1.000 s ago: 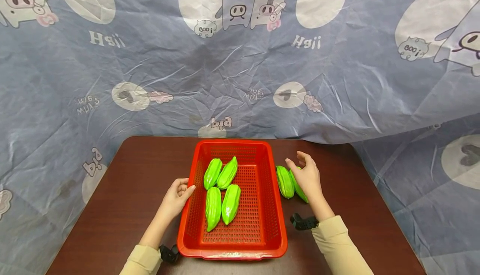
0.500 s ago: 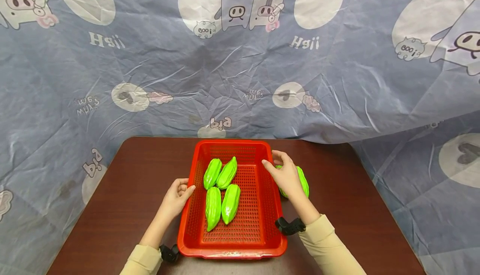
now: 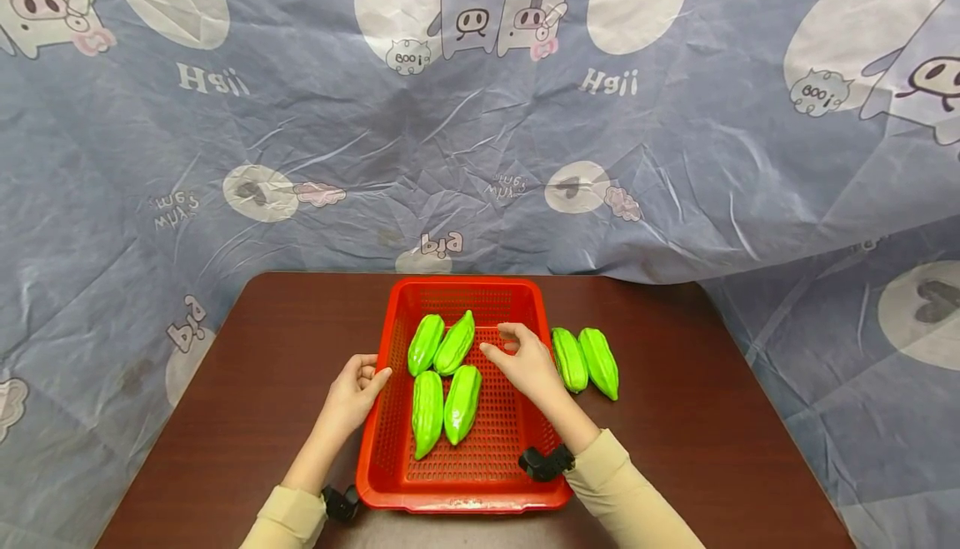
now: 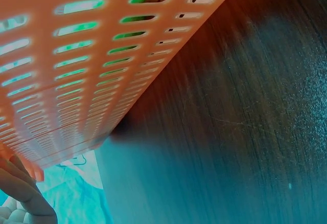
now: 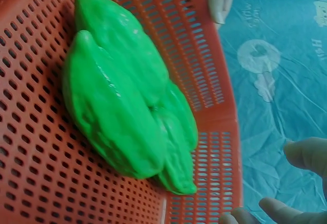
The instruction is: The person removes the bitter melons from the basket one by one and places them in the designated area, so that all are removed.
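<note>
A red plastic basket (image 3: pixel 491 501) stands on the table with several bright green bitter melons (image 3: pixel 427 416) in its left half. My left hand (image 3: pixel 352 392) grips the basket's left rim, thumb on top; in the left wrist view its fingers (image 4: pixel 23 188) show beside the slotted wall. Over the basket's right half hovers my right hand (image 3: pixel 531 370), thumb and fingers parted and holding nothing. The right wrist view shows its fingertips (image 5: pixel 304 152) apart from the bitter melons (image 5: pixel 112 106). Two more bitter melons (image 3: pixel 598 363) lie side by side on the table, right of the basket.
The dark brown table (image 3: pixel 697 416) reaches out on both sides of the basket. Behind it hangs a grey-blue cloth (image 3: pixel 315 132) with cartoon pigs, its lower edge touching the table's back. A black band with a camera (image 3: pixel 546 463) sits on the right wrist.
My right hand has moved left, from above the two bitter melons on the table to over the basket, carrying nothing. My left hand stays on the rim.
</note>
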`<state>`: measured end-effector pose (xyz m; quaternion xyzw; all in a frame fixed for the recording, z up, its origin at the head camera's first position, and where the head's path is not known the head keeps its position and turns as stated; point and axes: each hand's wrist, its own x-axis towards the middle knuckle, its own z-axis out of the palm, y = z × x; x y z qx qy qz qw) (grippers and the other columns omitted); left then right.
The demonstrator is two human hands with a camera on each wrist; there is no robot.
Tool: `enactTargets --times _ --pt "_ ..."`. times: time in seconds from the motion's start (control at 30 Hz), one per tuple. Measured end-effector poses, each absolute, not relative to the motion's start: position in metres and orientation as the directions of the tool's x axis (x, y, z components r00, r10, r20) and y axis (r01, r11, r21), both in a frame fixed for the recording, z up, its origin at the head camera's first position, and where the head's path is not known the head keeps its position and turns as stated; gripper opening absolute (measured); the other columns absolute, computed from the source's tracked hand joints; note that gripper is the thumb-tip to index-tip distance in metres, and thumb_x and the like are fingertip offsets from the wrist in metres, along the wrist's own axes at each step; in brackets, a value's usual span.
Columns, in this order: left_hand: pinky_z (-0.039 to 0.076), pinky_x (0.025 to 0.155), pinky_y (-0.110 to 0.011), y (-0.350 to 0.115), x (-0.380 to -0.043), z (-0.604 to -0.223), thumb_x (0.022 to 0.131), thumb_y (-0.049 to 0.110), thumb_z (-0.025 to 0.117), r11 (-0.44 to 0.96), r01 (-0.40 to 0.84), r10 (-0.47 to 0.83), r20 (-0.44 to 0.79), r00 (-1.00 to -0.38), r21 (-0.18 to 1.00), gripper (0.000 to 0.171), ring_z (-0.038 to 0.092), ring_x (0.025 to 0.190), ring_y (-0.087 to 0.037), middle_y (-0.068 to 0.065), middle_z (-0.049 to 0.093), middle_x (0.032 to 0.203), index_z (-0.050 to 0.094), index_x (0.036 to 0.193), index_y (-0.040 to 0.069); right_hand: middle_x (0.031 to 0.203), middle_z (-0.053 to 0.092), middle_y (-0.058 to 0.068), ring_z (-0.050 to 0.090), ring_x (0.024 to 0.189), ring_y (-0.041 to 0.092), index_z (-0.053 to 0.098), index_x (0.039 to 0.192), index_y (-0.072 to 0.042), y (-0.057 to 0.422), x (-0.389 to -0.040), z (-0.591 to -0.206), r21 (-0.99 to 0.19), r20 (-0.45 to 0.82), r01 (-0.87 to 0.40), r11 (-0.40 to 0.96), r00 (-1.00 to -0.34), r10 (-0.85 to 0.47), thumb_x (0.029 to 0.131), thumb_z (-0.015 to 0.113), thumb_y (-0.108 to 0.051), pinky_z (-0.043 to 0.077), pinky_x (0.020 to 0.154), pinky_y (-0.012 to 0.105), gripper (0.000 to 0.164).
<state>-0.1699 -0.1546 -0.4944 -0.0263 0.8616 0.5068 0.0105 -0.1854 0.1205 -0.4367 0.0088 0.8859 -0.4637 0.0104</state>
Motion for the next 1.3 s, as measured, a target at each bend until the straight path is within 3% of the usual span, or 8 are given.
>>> enactTargets --times 0.37,0.83,1.3 --pt "0.047 0.066 -0.026 -0.155 -0.170 -0.497 0.098 0.022 0.062 0.490 -0.066 -0.037 -0.055 -0.998 0.869 0.041 0.055 0.079 -0.015 -0.013 0.061 0.100 0.052 0.129 -0.003 0.131 0.059 0.020 0.061 0.113 0.039 0.056 0.131 0.001 0.107 -0.188 -0.453 -0.793 -0.061 0.030 0.608 -0.998 -0.030 0.090 0.073 -0.030 0.052 0.090 0.047 0.055" --pt "0.047 0.065 -0.026 -0.154 -0.171 -0.494 0.098 0.023 0.063 0.493 -0.068 -0.037 -0.057 -0.998 0.867 0.042 0.056 0.078 -0.015 -0.013 0.061 0.099 0.052 0.130 -0.003 0.130 0.053 0.026 0.059 0.110 0.037 0.048 0.137 0.002 0.093 -0.188 -0.470 -0.674 -0.201 0.089 0.733 -0.977 -0.067 0.086 0.074 -0.040 0.049 0.090 0.050 0.071" --pt "0.047 0.064 -0.025 -0.155 -0.171 -0.496 0.098 0.021 0.063 0.486 -0.059 -0.035 -0.048 -0.998 0.872 0.041 0.055 0.077 -0.015 -0.014 0.061 0.098 0.052 0.128 -0.004 0.134 0.047 0.032 0.054 0.120 0.045 0.042 0.140 0.006 0.079 -0.188 -0.481 -0.613 -0.268 0.115 0.781 -0.961 -0.069 0.083 0.077 -0.042 0.047 0.095 0.054 0.082"
